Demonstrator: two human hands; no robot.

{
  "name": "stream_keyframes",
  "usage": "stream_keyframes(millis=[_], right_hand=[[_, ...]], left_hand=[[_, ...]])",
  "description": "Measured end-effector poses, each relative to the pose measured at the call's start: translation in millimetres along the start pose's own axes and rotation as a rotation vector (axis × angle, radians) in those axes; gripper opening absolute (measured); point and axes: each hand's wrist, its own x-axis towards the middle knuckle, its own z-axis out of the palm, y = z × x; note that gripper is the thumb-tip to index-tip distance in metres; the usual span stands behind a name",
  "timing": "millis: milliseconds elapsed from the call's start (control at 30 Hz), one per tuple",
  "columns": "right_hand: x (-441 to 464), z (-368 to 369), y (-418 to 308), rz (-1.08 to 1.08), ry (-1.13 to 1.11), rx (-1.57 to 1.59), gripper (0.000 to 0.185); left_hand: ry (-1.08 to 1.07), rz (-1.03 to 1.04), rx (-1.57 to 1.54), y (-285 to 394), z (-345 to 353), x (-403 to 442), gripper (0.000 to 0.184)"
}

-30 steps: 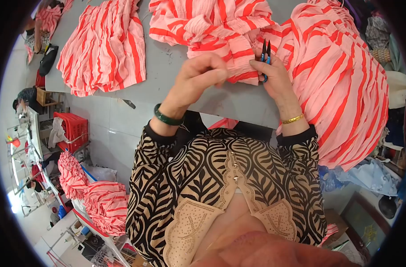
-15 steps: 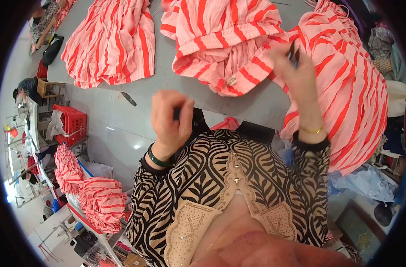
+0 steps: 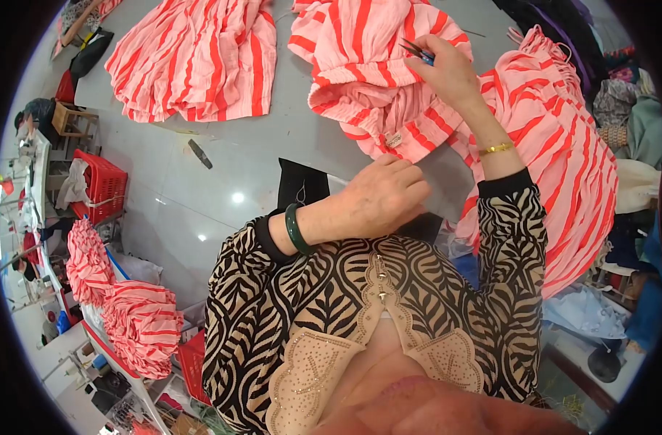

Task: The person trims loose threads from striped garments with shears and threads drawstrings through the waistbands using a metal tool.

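My right hand [image 3: 450, 76], with a gold bracelet at the wrist, is closed on small thread snips [image 3: 421, 54] with blue on the grip. Their dark, pointed blades stick out to the left over a pink-and-red striped garment [image 3: 360, 72]. The garment lies bunched on the grey table, its gathered waistband open and a small pale label [image 3: 394, 140] showing inside. My left hand [image 3: 385, 194], wearing a dark green bangle, is just below that label, back of the hand up and fingers curled. Whatever is in those fingers, if anything, is hidden.
Another striped garment [image 3: 196, 61] lies at the left of the grey table [image 3: 236, 148], and a striped heap [image 3: 556, 145] hangs over its right side. A dark narrow tool [image 3: 199, 154] rests near the left garment. Further left are a red basket [image 3: 102, 185] and striped bundles [image 3: 138, 326].
My left hand has moved right, in front of the garment's waistband. My right hand has gone up and left with the snips, over the garment. The whole view has shifted slightly.
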Motion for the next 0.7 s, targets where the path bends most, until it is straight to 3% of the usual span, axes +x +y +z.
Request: stream_keyframes(millis=[67, 167, 267, 400, 500, 600, 700], right_hand=[[7, 16, 12, -0.113, 0.071, -0.127, 0.036], [13, 34, 18, -0.076, 0.059, -0.411, 0.033], [10, 25, 20, -0.055, -0.005, -0.155, 0.027], [-28, -41, -13, 0.114, -0.560, 0.960, 0.022], [-29, -50, -7, 0.041, -0.825, 1.262, 0.023], [-3, -12, -19, 0.014, -0.226, 0.467, 0.023], [22, 28, 0, -0.009, -0.206, 0.047, 0.024]], left_hand=[[0.005, -0.021, 0.005, -6, 6, -2, 0.028], [0.017, -0.048, -0.018, -8, 5, -6, 0.027], [0.045, -0.072, -0.045, -11, -1, -10, 0.026], [0.050, -0.072, -0.065, -12, -4, -13, 0.024], [-0.040, -0.097, -0.132, -11, -4, -13, 0.021], [-0.107, -0.062, -0.262, -2, -8, -5, 0.019], [-0.096, -0.075, -0.498, -2, -8, 3, 0.018]])
